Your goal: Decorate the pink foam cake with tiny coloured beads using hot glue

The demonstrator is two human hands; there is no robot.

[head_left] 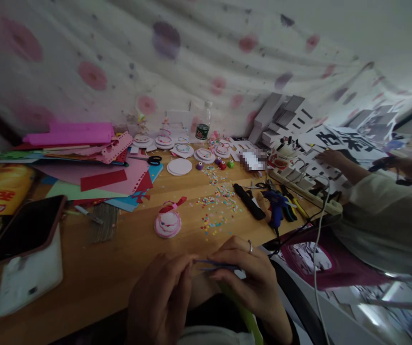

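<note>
Strip [216, 264], thin and bluish, sits low at the table [127, 258] edge, pinched between left hand [161, 299] and right hand [251, 278], fingertips pressed on each end. Best kept taut and level; grip near the ends, clear of the confetti [216, 211].

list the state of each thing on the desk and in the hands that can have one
left hand: fingers pinched on the thin strip
right hand: pinching the thin strip, ring on one finger
thin strip: held level between both hands
phone: screen dark, lying on a white box
scissors: lying flat, blades hidden
glue gun: lying down, corded
plastic bottle: upright
confetti bits: scattered loose
small pink cake model: upright, ribbon on top
</note>
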